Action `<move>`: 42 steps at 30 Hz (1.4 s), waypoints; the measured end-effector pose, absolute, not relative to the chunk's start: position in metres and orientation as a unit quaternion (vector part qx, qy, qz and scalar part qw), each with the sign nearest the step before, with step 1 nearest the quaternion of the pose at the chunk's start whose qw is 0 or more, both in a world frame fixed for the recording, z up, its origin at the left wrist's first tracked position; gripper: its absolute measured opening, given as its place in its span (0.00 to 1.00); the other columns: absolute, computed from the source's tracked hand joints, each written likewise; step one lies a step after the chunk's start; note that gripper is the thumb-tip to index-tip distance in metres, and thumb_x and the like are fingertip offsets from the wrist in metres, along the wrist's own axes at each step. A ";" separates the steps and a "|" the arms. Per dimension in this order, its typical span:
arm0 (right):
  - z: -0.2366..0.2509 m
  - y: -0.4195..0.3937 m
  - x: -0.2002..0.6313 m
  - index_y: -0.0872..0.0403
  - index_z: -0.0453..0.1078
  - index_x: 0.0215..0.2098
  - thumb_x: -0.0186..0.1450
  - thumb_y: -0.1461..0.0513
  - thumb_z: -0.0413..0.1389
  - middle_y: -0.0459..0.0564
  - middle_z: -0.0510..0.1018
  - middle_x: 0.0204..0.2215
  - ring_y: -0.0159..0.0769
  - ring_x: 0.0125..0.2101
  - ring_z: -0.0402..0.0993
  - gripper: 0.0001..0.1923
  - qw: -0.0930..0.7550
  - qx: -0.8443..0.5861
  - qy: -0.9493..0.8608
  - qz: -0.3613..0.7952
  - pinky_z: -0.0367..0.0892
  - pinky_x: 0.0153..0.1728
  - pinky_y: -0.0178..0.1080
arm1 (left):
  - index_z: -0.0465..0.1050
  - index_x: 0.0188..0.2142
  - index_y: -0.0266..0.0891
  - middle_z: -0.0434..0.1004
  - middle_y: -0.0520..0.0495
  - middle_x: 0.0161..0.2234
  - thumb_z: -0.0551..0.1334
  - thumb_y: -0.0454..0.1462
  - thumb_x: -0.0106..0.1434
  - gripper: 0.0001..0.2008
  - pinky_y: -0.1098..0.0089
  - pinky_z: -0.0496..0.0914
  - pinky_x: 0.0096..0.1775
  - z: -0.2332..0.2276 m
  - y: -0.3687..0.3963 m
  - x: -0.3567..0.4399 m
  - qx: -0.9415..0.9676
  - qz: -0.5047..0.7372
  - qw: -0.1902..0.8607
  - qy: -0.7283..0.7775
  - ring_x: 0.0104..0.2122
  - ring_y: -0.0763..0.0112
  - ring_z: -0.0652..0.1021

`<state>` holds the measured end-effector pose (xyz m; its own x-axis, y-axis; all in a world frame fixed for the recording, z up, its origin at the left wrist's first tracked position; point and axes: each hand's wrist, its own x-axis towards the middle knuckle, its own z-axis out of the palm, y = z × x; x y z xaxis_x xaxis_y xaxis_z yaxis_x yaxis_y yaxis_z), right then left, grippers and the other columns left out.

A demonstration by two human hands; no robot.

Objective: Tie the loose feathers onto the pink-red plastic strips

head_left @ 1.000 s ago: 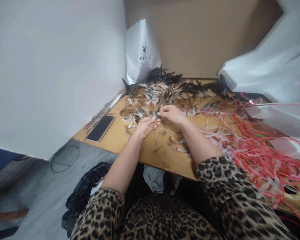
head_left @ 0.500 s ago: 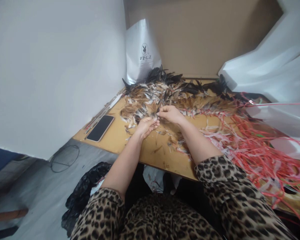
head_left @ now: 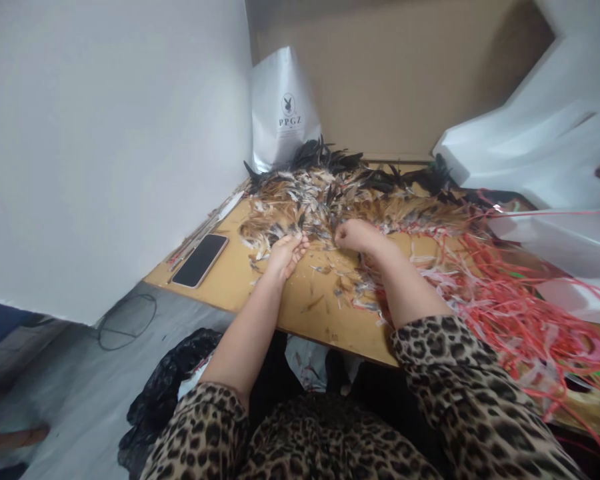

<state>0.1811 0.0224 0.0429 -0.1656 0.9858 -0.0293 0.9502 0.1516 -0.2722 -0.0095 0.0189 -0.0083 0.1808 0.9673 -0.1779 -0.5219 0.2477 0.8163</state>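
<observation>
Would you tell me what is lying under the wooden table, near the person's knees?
Under the wooden table, a crumpled black plastic bag sits on the grey floor, with pale plastic showing beside it. Farther back is dark, and the tabletop and leopard-print sleeves cover the rest.

Phone on table; white bag behind.

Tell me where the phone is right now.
In the head view, the phone lies face up on the table's left end near the white wall, left of the left hand and the feathers.
</observation>
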 end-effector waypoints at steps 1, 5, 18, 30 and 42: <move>0.045 0.020 0.179 0.54 0.75 0.27 0.50 0.62 0.54 0.53 0.77 0.27 0.34 0.27 0.70 0.09 0.050 -0.642 -0.758 0.100 0.60 0.27 0.32 | 0.71 0.31 0.31 0.73 0.49 0.23 0.61 0.32 0.55 0.04 0.81 0.65 0.25 -0.008 0.019 -0.009 0.309 0.529 0.704 0.360 0.23 0.81 0.74; 0.046 0.016 0.169 0.55 0.75 0.32 0.51 0.63 0.54 0.59 0.77 0.32 0.42 0.33 0.73 0.12 -0.023 -0.650 -0.757 0.059 0.63 0.32 0.36 | 0.71 0.30 0.31 0.74 0.49 0.24 0.61 0.32 0.54 0.04 0.81 0.65 0.25 -0.009 0.019 -0.010 0.303 0.533 0.704 0.359 0.23 0.81 0.74; 0.037 0.025 0.172 0.58 0.72 0.24 0.51 0.61 0.54 0.48 0.74 0.19 0.29 0.21 0.67 0.09 0.201 -0.565 -0.763 0.241 0.60 0.25 0.31 | 0.71 0.31 0.31 0.75 0.48 0.25 0.59 0.30 0.56 0.03 0.82 0.65 0.25 -0.009 0.020 -0.010 0.290 0.537 0.711 0.349 0.23 0.81 0.75; 0.021 0.020 0.131 0.59 0.72 0.27 0.49 0.59 0.57 0.46 0.75 0.22 0.25 0.22 0.65 0.10 0.437 -0.506 -0.599 0.440 0.61 0.28 0.30 | 0.69 0.28 0.31 0.76 0.44 0.27 0.60 0.31 0.55 0.03 0.81 0.68 0.26 -0.009 0.018 -0.006 0.299 0.526 0.712 0.355 0.27 0.75 0.77; 0.014 0.026 0.130 0.58 0.67 0.22 0.46 0.61 0.58 0.43 0.70 0.19 0.26 0.21 0.62 0.08 0.453 -0.504 -0.630 0.378 0.58 0.26 0.31 | 0.70 0.24 0.31 0.73 0.48 0.20 0.64 0.34 0.51 0.06 0.79 0.66 0.27 -0.016 0.020 -0.003 0.360 0.540 0.657 0.383 0.20 0.81 0.73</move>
